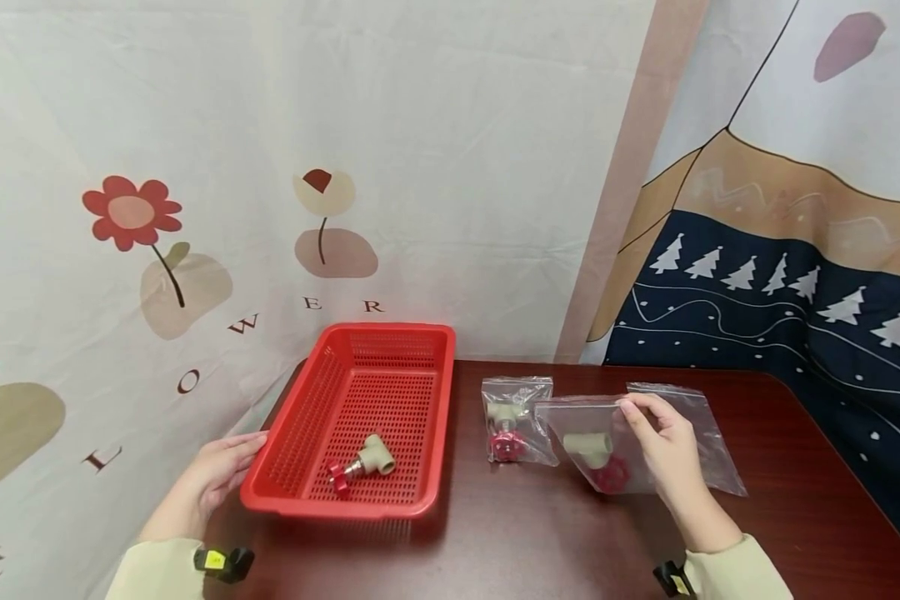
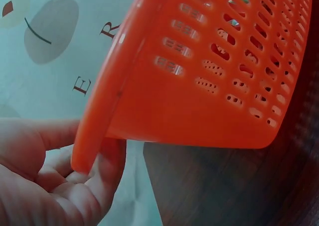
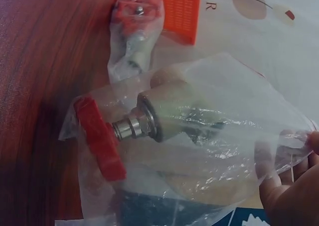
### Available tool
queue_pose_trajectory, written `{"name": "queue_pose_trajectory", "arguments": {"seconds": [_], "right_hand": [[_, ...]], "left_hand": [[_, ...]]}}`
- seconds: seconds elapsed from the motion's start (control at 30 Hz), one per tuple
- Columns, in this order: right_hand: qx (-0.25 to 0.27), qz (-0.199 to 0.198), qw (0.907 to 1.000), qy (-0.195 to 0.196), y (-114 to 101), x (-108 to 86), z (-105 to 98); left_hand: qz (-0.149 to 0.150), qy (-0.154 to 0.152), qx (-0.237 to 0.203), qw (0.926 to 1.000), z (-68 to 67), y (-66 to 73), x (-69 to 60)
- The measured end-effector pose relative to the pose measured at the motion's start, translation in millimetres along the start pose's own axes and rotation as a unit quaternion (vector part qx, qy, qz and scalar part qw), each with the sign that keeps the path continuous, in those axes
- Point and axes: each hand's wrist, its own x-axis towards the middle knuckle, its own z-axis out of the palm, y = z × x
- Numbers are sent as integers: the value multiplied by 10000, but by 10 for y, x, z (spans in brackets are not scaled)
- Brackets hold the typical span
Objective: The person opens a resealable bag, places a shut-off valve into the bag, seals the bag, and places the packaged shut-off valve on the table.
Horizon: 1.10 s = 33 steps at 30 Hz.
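Printed cloth backdrop [image 1: 480, 150] hangs behind the counter's far edge. Counter [image 1: 510, 542] is dark red-brown. Red basket [image 1: 322, 506], perforated, sits at its far-left corner; left grip [image 1: 221, 471] curled round the basket's near-left rim. Held clear bag [image 1: 607, 417]: top edge pinched between right grip's [image 1: 663, 442] thumb and fingers, bagged valve [image 1: 588, 450] inside. Flat clear bag [image 1: 708, 433] lies behind that grip, toward the far-right corner. Small clear bag [image 1: 525, 387], near the far edge beside the basket, contains another valve [image 1: 506, 421]. Loose valve [image 1: 375, 457], red handwheel, lies in the basket's near end.
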Motion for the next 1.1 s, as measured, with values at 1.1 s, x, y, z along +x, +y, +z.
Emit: {"name": "queue_pose_trajectory", "arguments": {"seconds": [1.1], "right_hand": [[405,1450,9881,307,513,622,296]], "left_hand": [[-3,-29,-612,9981,1,-102,43]]}}
